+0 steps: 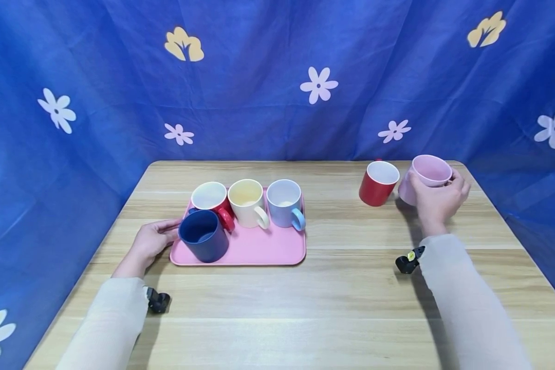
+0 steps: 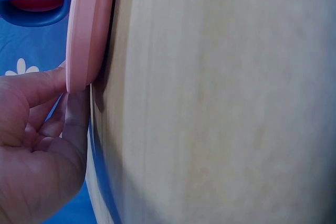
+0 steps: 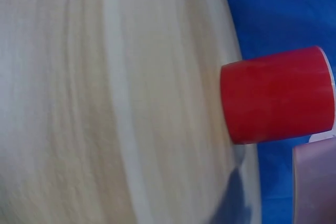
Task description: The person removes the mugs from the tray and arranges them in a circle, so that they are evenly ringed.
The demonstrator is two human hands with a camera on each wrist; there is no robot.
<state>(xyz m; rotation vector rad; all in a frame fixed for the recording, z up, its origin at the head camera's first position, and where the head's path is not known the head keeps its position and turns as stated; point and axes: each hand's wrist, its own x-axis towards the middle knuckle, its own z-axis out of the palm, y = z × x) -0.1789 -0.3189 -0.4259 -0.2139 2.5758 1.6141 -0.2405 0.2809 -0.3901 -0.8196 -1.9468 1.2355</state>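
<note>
My left hand (image 1: 151, 240) pinches the left edge of a pink tray (image 1: 263, 249); in the left wrist view its fingers (image 2: 44, 85) meet the tray's rim (image 2: 84, 35). On the tray stand a dark blue mug (image 1: 206, 241), a red mug with white inside (image 1: 211, 198), a cream mug (image 1: 246, 205) and a light blue mug (image 1: 284, 205). At the back right my right hand (image 1: 439, 200) grips a pink mug (image 1: 409, 187) round its side. That mug's base is off the table in the right wrist view. Just left of it stands another red mug (image 1: 376, 187).
The wooden table (image 1: 333, 303) runs to a blue curtain (image 1: 259, 118) with flower prints at the back and sides. The second red mug (image 3: 278, 95) stands near the table's back edge, close beside the held pink mug (image 3: 315, 182).
</note>
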